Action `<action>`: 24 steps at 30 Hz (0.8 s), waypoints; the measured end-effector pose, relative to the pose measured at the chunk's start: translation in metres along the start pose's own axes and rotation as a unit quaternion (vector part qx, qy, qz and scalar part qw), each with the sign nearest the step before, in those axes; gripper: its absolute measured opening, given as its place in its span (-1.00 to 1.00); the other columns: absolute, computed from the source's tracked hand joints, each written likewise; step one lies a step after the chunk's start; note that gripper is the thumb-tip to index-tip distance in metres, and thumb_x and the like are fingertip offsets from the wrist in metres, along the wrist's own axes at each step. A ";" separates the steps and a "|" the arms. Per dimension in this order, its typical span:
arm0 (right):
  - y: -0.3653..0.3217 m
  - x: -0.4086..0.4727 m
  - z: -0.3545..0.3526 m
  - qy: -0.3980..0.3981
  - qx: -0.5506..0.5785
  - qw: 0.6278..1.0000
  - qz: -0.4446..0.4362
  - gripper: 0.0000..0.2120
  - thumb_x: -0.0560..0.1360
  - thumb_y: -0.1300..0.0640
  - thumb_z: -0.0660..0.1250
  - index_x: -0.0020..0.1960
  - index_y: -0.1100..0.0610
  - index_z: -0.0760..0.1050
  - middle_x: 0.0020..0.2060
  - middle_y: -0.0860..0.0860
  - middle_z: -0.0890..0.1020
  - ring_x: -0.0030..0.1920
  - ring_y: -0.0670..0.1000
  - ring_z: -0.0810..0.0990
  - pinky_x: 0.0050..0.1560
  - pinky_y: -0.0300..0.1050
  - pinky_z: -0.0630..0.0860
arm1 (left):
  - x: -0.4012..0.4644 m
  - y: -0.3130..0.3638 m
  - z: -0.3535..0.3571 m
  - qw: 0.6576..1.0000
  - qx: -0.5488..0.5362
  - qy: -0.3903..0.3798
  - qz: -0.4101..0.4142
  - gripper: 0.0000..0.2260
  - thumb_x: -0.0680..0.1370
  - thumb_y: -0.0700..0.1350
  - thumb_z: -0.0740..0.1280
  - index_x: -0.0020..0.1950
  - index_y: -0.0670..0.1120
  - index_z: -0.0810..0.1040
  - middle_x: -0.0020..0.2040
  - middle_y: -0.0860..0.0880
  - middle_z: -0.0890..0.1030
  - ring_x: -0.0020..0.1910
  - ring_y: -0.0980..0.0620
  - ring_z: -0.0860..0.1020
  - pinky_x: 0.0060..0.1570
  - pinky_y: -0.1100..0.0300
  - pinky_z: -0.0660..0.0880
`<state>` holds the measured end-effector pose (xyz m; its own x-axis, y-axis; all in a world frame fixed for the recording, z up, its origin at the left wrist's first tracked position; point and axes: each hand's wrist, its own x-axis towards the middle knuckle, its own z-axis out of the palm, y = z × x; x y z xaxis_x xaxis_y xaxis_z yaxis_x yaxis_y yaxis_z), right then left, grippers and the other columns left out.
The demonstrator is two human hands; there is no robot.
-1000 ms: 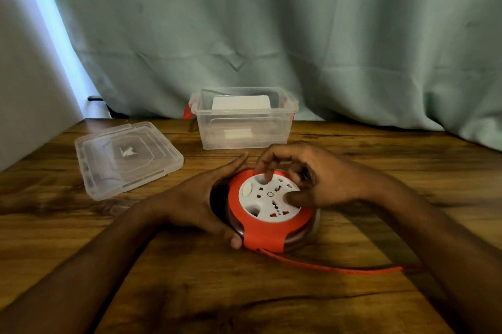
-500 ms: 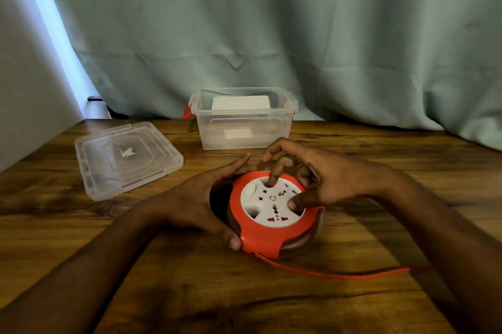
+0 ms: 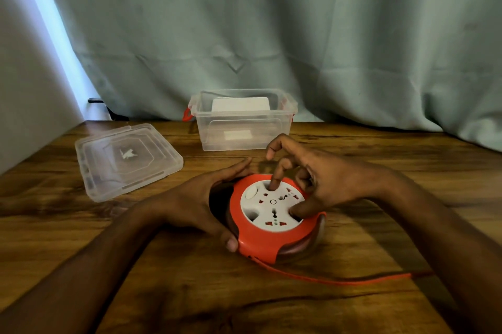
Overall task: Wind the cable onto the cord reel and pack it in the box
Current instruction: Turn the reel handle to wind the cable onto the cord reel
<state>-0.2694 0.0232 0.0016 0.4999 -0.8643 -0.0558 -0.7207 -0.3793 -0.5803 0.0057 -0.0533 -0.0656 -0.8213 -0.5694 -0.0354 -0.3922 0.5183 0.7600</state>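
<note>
- Your left hand (image 3: 201,206) cups the cord reel (image 3: 274,221), fingers curled round its rim; the reel rests on the table (image 3: 163,293).
- Your right hand (image 3: 312,184) has a fingertip and thumb planted in the white face's recesses.
- The cable (image 3: 339,278) trails away below your right wrist; it could snag or kink if you crank fast.
- If your left hand loosens, the reel could skid.

- We're looking at what seems to be a room in a home, set up as a plain tabletop work spot.
- We've got a dark, wood-grain table (image 3: 81,225) with knots and streaks across its top.
- Behind it we see a pale green fabric curtain (image 3: 271,35) hanging in folds down to the table's far edge.
- At the left, we catch a plain grey wall (image 3: 24,89) with daylight showing beside it.
</note>
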 end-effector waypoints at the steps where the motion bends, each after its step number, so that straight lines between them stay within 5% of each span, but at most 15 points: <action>1: 0.000 0.000 0.001 0.006 0.001 1.000 -0.002 -0.21 0.35 0.27 0.66 0.30 -0.15 0.24 0.16 -0.08 0.70 -0.34 -0.12 0.60 -0.34 -0.21 0.57 | 0.000 0.000 0.000 1.000 0.000 -0.001 0.000 0.25 0.07 0.21 0.71 0.58 0.34 0.00 0.55 0.40 0.22 0.54 0.34 0.21 0.57 0.11 0.23; 3: -0.002 0.000 0.002 0.017 -0.007 1.000 0.001 -0.24 0.33 0.22 0.69 0.25 -0.14 0.26 0.11 -0.06 0.71 -0.30 -0.17 0.62 -0.33 -0.27 0.55 | 0.000 0.001 -0.001 1.000 0.008 -0.004 0.004 0.27 0.07 0.23 0.70 0.60 0.32 0.00 0.57 0.37 0.19 0.55 0.32 0.19 0.57 0.11 0.22; 7: -0.013 -0.002 0.009 0.056 -0.075 0.995 0.037 -0.33 0.26 -0.04 0.73 0.14 -0.15 0.33 -0.10 -0.06 0.69 -0.12 -0.11 0.67 -0.17 -0.04 0.68 | 0.000 -0.001 0.001 1.000 0.014 0.004 0.005 0.29 0.08 0.26 0.69 0.64 0.25 -0.01 0.59 0.36 0.15 0.57 0.31 0.16 0.59 0.07 0.20; 12: -0.021 0.007 0.023 0.116 -0.178 0.974 0.074 -0.54 0.26 -0.26 0.64 -0.15 0.00 0.49 -0.29 -0.04 0.63 -0.27 -0.09 0.57 -0.36 -0.13 0.43 | 0.002 0.000 0.002 1.000 0.011 0.027 0.006 0.28 0.11 0.21 0.70 0.64 0.26 -0.02 0.60 0.32 0.16 0.56 0.30 0.19 0.57 0.11 0.24; 19: -0.027 0.015 0.039 0.199 -0.232 0.946 0.105 -0.48 0.31 -0.36 0.56 -0.36 0.06 0.48 -0.47 -0.11 0.54 -0.34 -0.17 0.53 -0.31 -0.19 0.34 | 0.004 -0.004 0.001 0.999 -0.002 0.048 0.012 0.25 0.14 0.16 0.70 0.64 0.25 -0.02 0.57 0.34 0.19 0.52 0.37 0.23 0.42 0.43 0.28; 22: -0.027 0.017 0.046 0.203 -0.195 0.953 0.113 -0.48 0.34 -0.34 0.55 -0.41 0.05 0.44 -0.35 -0.14 0.69 -0.04 -0.20 0.69 -0.23 -0.15 0.54 | 0.004 -0.005 0.001 0.999 -0.002 0.045 0.014 0.25 0.12 0.22 0.69 0.63 0.26 -0.02 0.57 0.35 0.19 0.51 0.38 0.24 0.43 0.40 0.29; 24: -0.026 0.018 0.045 0.208 -0.201 0.952 0.102 -0.53 0.36 -0.32 0.54 -0.35 0.02 0.48 -0.13 -0.20 0.75 -0.02 -0.17 0.69 -0.25 -0.16 0.50 | 0.003 -0.006 0.001 0.999 -0.004 0.044 0.013 0.25 0.12 0.23 0.69 0.63 0.26 -0.01 0.56 0.35 0.20 0.51 0.37 0.25 0.44 0.37 0.30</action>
<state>-0.2202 0.0328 -0.0203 0.1555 -0.9579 0.2413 -0.9498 -0.2121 -0.2298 0.0047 -0.0577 -0.0708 -0.7906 -0.6109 0.0412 -0.3685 0.5285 0.7648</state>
